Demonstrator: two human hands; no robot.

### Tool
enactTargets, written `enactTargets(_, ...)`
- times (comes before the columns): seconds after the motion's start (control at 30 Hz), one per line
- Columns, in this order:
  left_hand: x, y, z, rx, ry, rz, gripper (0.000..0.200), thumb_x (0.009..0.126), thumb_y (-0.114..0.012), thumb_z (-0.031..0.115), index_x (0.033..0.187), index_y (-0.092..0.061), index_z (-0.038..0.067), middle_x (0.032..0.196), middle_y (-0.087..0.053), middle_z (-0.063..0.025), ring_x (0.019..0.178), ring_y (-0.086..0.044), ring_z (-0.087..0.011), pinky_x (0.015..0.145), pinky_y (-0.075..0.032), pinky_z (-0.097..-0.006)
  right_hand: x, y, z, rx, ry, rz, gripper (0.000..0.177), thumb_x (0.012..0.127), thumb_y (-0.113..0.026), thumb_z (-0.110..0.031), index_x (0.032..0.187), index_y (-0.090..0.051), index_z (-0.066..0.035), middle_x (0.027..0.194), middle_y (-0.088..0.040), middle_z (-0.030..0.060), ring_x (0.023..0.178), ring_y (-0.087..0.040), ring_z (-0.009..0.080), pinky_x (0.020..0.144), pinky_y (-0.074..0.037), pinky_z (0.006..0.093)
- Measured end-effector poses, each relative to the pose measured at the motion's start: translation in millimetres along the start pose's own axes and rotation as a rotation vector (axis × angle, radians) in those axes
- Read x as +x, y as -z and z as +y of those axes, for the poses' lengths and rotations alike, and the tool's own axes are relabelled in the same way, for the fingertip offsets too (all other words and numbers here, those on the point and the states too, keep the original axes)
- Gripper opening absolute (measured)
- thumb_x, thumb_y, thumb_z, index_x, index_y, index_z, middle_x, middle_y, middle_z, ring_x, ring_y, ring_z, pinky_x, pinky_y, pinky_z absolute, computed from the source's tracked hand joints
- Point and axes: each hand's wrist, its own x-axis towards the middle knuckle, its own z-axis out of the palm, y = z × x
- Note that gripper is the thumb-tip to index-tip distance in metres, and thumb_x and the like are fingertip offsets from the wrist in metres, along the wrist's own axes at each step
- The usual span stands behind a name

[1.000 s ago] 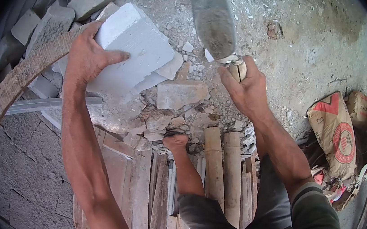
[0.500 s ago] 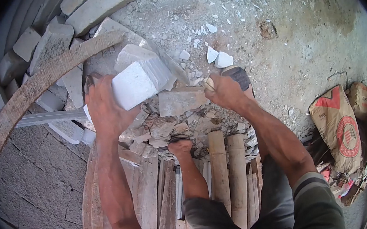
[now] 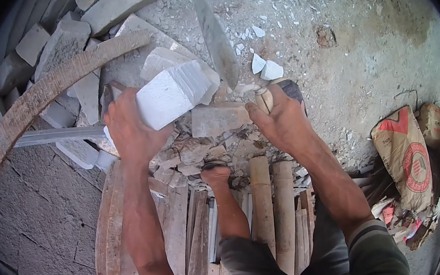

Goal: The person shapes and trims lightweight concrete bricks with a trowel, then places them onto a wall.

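White block [image 3: 161, 100] is on the ground [image 3: 359, 72], in among broken pieces, tilted, with a pale slab [image 3: 159, 60] just behind it. Left hand [image 3: 134, 125] grasps its near left side. Right hand [image 3: 280, 122] is clenched round the handle of the trowel [image 3: 219, 45].

State of work, my read: the block's right end is ridged and stepped, so material looks to be off there already. Two white chips [image 3: 259, 63] sit together past the trowel handle, smaller bits scattered beyond. The end isn't flat; the face nearest the left hand looks fairly smooth and whole. Can't tell how much more is due to come off.

Pose: both arms reach forward and down. Left forearm runs nearly straight up the view, hand on the block, thumb toward the right. Right forearm slants inward, fist apart from the block, blade pointing away from the body and leaning left. Blade is clear of the block's ridged end, not touching.

Further out: grey brick [image 3: 218, 118] between the hands, rubble [image 3: 187, 155] nearer the body, curved strip [image 3: 51, 80] and metal bar [image 3: 41, 138] left, bamboo [image 3: 263, 203] below, paper sack [image 3: 404, 162] right.
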Motion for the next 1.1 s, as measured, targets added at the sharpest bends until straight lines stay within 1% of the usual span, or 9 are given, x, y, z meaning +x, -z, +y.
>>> enactTargets(0.1, -0.3, 0.2, 2.5, -0.036, -0.014, 0.087, 0.079, 0.047, -0.088, 0.019, 0.117, -0.055, 0.005, 0.112, -0.059, -0.0125, 0.099, -0.054, -0.0340, 0.089, -0.039, -0.0468, 19.2, -39.3, 38.2, -0.010, 0.112, 0.088, 0.036, 0.087, -0.066, -0.031, 0.104, -0.059, 0.000, 0.084, -0.068, 0.0257, 0.084, -0.067, 0.0458, 0.075, -0.053, 0.0504)
enactTargets(0.13, -0.9, 0.4, 2.5, -0.027, -0.023, 0.061, 0.078, 0.048, -0.088, 0.021, 0.116, -0.055, 0.005, 0.112, -0.059, -0.0125, 0.099, -0.054, -0.0342, 0.088, -0.039, -0.0468, 36.7, -35.5, 44.3, -0.377, 0.005, -0.202, 0.035, 0.087, -0.066, -0.029, 0.105, -0.059, 0.000, 0.088, -0.069, 0.0267, 0.088, -0.067, 0.0454, 0.079, -0.052, 0.0512)
enactTargets(0.23, -14.0, -5.1, 4.1, 0.011, 0.005, 0.041, 0.078, 0.051, -0.087, 0.028, 0.118, -0.055, 0.006, 0.115, -0.059, -0.0125, 0.101, -0.054, -0.0339, 0.091, -0.038, -0.0462, 34.4, -7.2, 32.1, -0.483, -0.024, -0.262, 0.035, 0.087, -0.065, -0.027, 0.107, -0.059, 0.000, 0.091, -0.069, 0.0270, 0.091, -0.067, 0.0449, 0.081, -0.052, 0.0519)
enactTargets(0.43, -45.4, -19.0, 19.5, -0.003, -0.023, 0.139, 0.085, 0.051, -0.085, 0.033, 0.125, -0.053, 0.006, 0.122, -0.057, -0.0115, 0.110, -0.052, -0.0323, 0.095, -0.034, -0.0459, 2.6, -20.0, 31.6, 0.098, 0.110, 0.176, 0.032, 0.087, -0.068, -0.025, 0.102, -0.058, 0.002, 0.089, -0.070, 0.0242, 0.083, -0.070, 0.0381, 0.073, -0.054, 0.0451)
enactTargets(0.5, -56.7, -17.9, 15.4, 0.000, -0.053, 0.112, 0.085, 0.051, -0.085, 0.033, 0.125, -0.053, 0.006, 0.122, -0.056, -0.0113, 0.111, -0.052, -0.0323, 0.095, -0.033, -0.0463, 23.2, -17.3, 46.2, -0.623, -0.048, -0.279, 0.027, 0.088, -0.069, -0.021, 0.098, -0.058, 0.001, 0.082, -0.068, 0.0179, 0.074, -0.067, 0.0223, 0.069, -0.053, 0.0357)
enactTargets(0.57, -53.4, -21.1, 8.4, 0.022, -0.055, 0.099, 0.085, 0.051, -0.085, 0.032, 0.126, -0.052, 0.006, 0.123, -0.056, -0.0111, 0.111, -0.051, -0.0323, 0.095, -0.033, -0.0467, 22.2, -5.1, 35.7, -0.612, -0.007, -0.244, 0.027, 0.088, -0.069, -0.022, 0.097, -0.059, 0.001, 0.081, -0.068, 0.0173, 0.074, -0.065, 0.0203, 0.069, -0.052, 0.0342)
enactTargets(0.67, -61.6, -22.4, 17.8, 0.011, -0.047, 0.128, 0.090, 0.056, -0.088, 0.032, 0.131, -0.049, 0.004, 0.124, -0.056, -0.0147, 0.110, -0.053, -0.0345, 0.094, -0.035, -0.0471, -9.3, 10.1, 4.1, 0.105, -0.022, 0.032, 0.036, 0.088, -0.066, -0.030, 0.101, -0.060, 0.003, 0.092, -0.069, 0.0281, 0.092, -0.068, 0.0426, 0.076, -0.052, 0.0462)
enactTargets(0.93, -70.6, -36.3, 6.2, -0.035, -0.119, 0.238, 0.086, 0.056, -0.087, 0.030, 0.129, -0.050, 0.003, 0.123, -0.056, -0.0137, 0.109, -0.053, -0.0341, 0.093, -0.035, -0.0481, 0.9, 6.3, 58.9, -0.650, -0.080, -0.274, 0.037, 0.087, -0.066, -0.031, 0.102, -0.058, 0.003, 0.094, -0.068, 0.0296, 0.092, -0.065, 0.0483, 0.080, -0.051, 0.0525)
enactTargets(1.1, -76.2, -42.6, 13.2, -0.122, 0.071, 0.351, 0.082, 0.057, -0.086, 0.030, 0.126, -0.050, 0.003, 0.120, -0.056, -0.0148, 0.107, -0.052, -0.0353, 0.093, -0.035, -0.0485, -62.9, 38.2, 36.6, 0.015, -0.134, 0.046, 0.043, 0.085, -0.074, -0.030, 0.104, -0.060, 0.006, 0.083, -0.068, 0.0153, 0.073, -0.067, 0.0265, 0.069, -0.054, 0.0405)
